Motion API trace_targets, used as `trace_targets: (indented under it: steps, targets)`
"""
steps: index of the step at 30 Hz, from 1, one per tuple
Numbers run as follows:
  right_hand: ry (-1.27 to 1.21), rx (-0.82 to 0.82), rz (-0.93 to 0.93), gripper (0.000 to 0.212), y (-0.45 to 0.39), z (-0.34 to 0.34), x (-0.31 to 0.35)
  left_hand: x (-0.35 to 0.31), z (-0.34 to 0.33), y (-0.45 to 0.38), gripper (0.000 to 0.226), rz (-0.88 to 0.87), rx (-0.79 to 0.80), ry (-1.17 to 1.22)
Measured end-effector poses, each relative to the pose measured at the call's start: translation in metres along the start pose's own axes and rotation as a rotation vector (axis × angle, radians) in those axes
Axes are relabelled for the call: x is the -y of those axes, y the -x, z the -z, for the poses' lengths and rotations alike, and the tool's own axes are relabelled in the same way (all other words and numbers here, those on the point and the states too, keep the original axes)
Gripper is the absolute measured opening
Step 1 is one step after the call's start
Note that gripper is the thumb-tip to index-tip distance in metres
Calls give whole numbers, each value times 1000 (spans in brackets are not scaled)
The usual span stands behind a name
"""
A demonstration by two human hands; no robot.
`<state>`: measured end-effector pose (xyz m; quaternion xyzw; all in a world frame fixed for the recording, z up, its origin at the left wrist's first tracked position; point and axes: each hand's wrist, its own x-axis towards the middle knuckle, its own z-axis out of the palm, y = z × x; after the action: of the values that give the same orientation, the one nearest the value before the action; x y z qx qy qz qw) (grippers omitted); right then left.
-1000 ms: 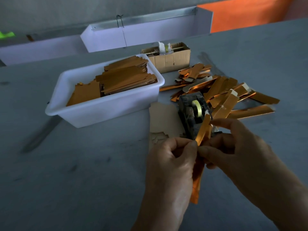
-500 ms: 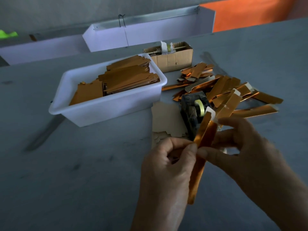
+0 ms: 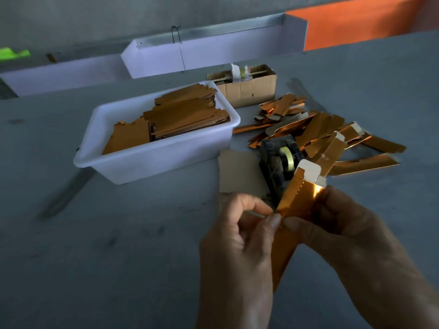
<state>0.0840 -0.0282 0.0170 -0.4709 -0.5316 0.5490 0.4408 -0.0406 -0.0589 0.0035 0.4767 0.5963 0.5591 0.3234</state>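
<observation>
The gold box [image 3: 298, 201], which looks light and bendy, is pinched by its long edges in the fingers [image 3: 273, 220] of the left hand [image 3: 235, 248] and right hand [image 3: 349, 231], over the counter's [image 3: 118, 257] near edge.

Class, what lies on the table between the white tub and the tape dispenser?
Head view: a flat beige card sheet lies between white tub and tape dispenser.
</observation>
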Motion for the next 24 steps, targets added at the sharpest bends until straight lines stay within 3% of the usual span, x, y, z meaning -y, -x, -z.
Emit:
trace_targets:
  steps: [4, 9, 12, 16, 18, 20, 24]
  targets:
    - [11, -2, 14, 38, -1, 0, 0, -4, -2, 2, 16, 17, 0, -21]
    - [25, -21, 19, 38, -2, 2, -2, -8, 8, -4, 4, 84, 131, -19]
    - [31, 8, 26, 39, -3, 2, 2, -12, 13, -8, 19, 91, 205, -76]
    - [87, -9, 58, 37, -14, 2, 14, -10, 19, -13, 60, 65, 270, -223]
    - [136, -106, 86, 34, -33, 7, 18, 2, 24, -17, 62, 66, 129, -308]
    - [124, -242, 91, 24, -60, 16, 21, 18, 31, -23, 37, 27, -71, -501]
    - [85, -428, 53, 14, -117, 31, 21, 42, 41, -39, 32, 104, -112, -652]
